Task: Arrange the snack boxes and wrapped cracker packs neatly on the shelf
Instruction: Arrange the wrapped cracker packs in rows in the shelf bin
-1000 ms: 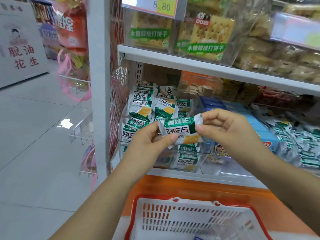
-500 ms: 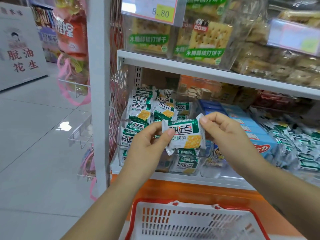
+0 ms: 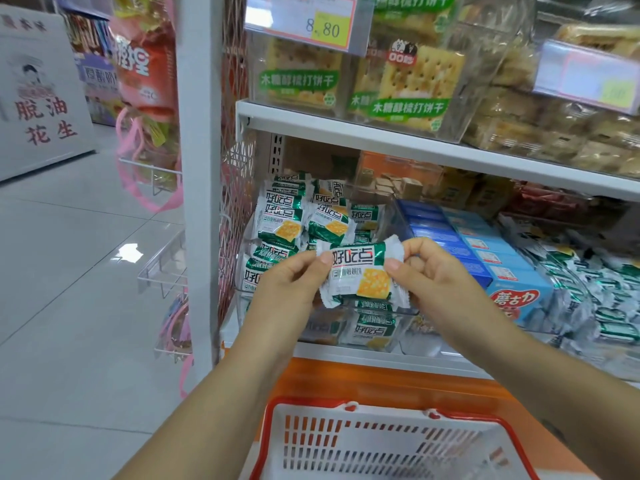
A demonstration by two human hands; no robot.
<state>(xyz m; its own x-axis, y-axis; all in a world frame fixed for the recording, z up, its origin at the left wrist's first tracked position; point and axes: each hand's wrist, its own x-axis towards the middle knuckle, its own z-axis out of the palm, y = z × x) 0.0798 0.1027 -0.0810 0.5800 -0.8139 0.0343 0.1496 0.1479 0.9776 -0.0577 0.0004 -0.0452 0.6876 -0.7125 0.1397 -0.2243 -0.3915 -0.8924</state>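
Held one cracker pack [image 3: 356, 275] in both hands, right in front of the pile of matching packs [image 3: 287, 223] on the shelf [image 3: 346, 358]. My left hand [image 3: 287, 289] pinched its left edge, thumb on the printed face. My right hand [image 3: 440, 278] pinched the crimped right end. Pack faced me, print upright, slightly tilted. Blue boxes [image 3: 485, 251] sat in rows just right of the pile. Red-rimmed basket [image 3: 311, 407] was below the pile, under my forearms.
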